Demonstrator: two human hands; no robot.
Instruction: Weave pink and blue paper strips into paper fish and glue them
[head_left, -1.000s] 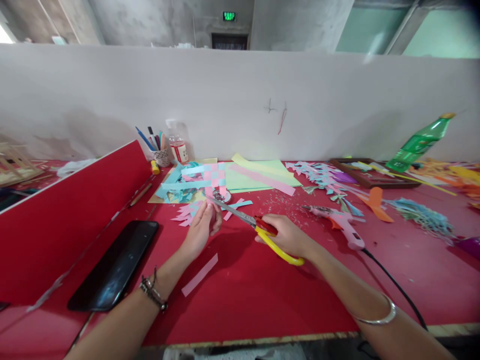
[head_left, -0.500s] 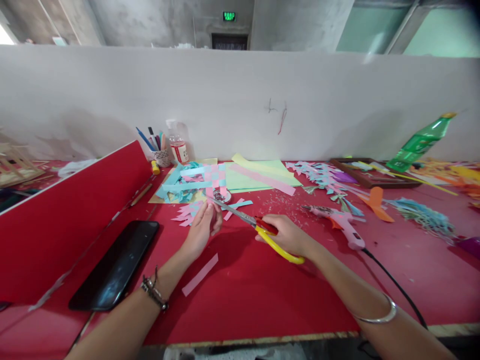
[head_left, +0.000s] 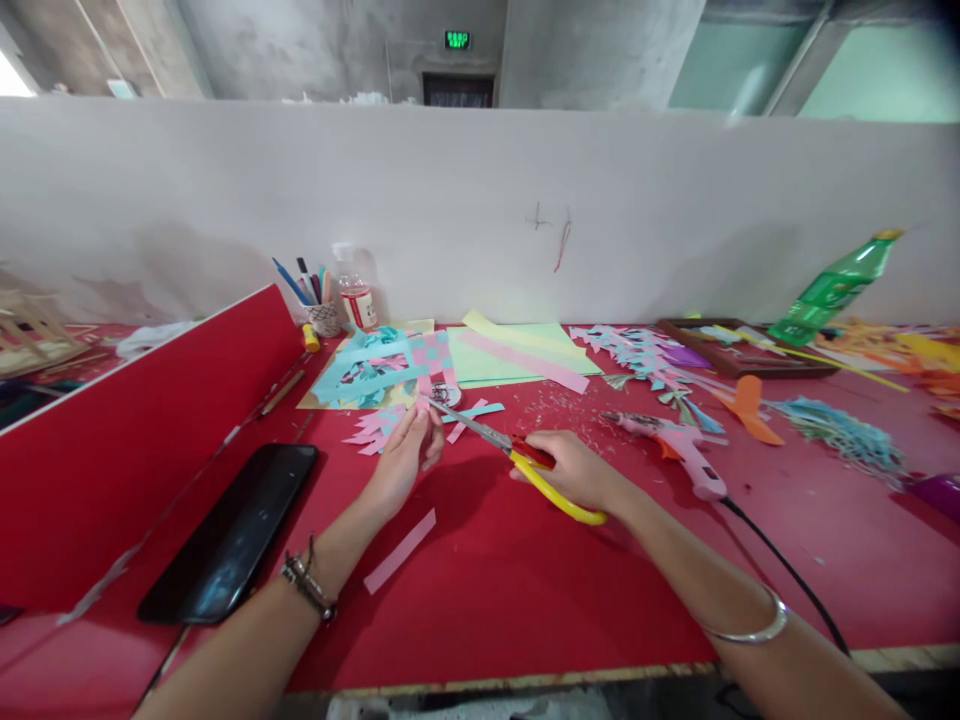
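At far left, slanting inward: red panel [head_left: 150,440], probably a screen between work places. Just beside it, lower left: black phone [head_left: 229,535], lying flat, perhaps to be out of the scissor work. Upper left of centre: pen cup [head_left: 323,320], upright, likely near the back for reaching without crowding. Lower centre: loose pink strip [head_left: 401,552], touched by neither hand. At centre: left hand [head_left: 409,445], thumb and fingertips pinching a pink end of the woven paper [head_left: 431,355], presumably for steadiness against the scissors [head_left: 487,434]; weave stretching away toward upper centre. Blade tips right at the pinch, exact contact too small to tell. Right of centre: right hand [head_left: 574,468], fingers curled round the handles, probably for leverage; cannot tell about placing inside the loops. Farther right: pink glue gun [head_left: 701,468], lying with nozzle leftward, well apart from the weave, perhaps for safety.
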